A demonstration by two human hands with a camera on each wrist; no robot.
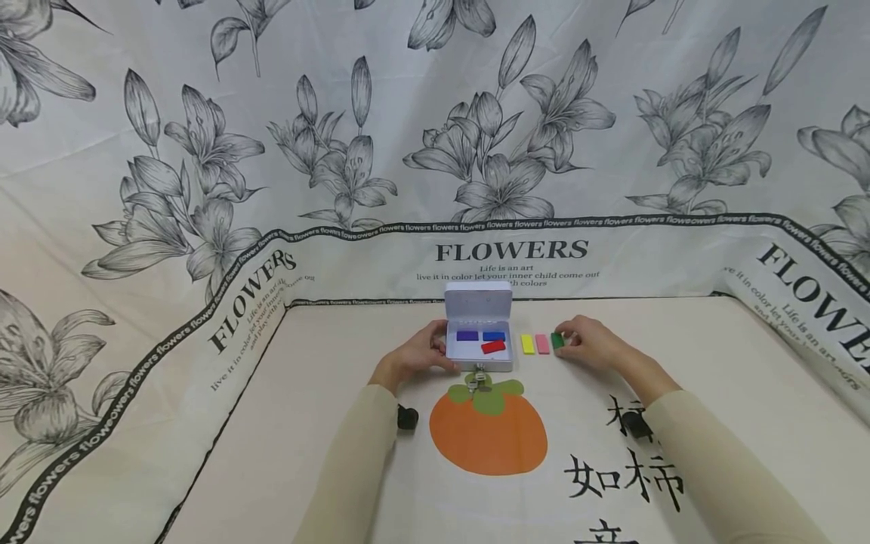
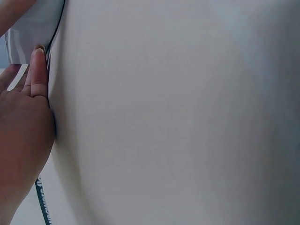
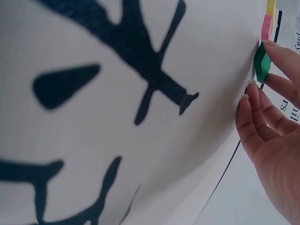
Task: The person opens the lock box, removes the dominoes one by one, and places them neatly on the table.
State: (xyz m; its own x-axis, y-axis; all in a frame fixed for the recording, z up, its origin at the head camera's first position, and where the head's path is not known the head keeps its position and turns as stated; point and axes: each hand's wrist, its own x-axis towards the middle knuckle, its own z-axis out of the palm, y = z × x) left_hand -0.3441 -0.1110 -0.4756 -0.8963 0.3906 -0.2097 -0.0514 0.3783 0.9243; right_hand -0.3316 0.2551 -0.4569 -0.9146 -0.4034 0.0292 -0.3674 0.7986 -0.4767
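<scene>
The right hand (image 1: 591,344) pinches the green block (image 1: 558,341) between thumb and fingertip; in the right wrist view its other fingers rest near the table. The green block stands on the table, the last in a short row: just beside it is the pink block (image 1: 542,344), then the yellow block (image 1: 527,344), nearest the box.

The left hand (image 1: 421,349) grips the left side of the box (image 1: 501,366), thumb along the front corner. The box sits on the table with its lid (image 1: 479,302) raised. Inside lie the purple block (image 1: 467,336) at left, the blue block (image 1: 494,335) at right and, slightly askew in front of the blue one, the red block (image 1: 493,347). A metal clasp (image 1: 479,379) hangs at the box's front.

The table (image 1: 326,408) bears an orange persimmon print (image 1: 488,438) below the box and black characters (image 1: 594,477) towards the right sleeve (image 1: 720,461). Beyond rises a flower-printed curtain (image 1: 503,189).
</scene>
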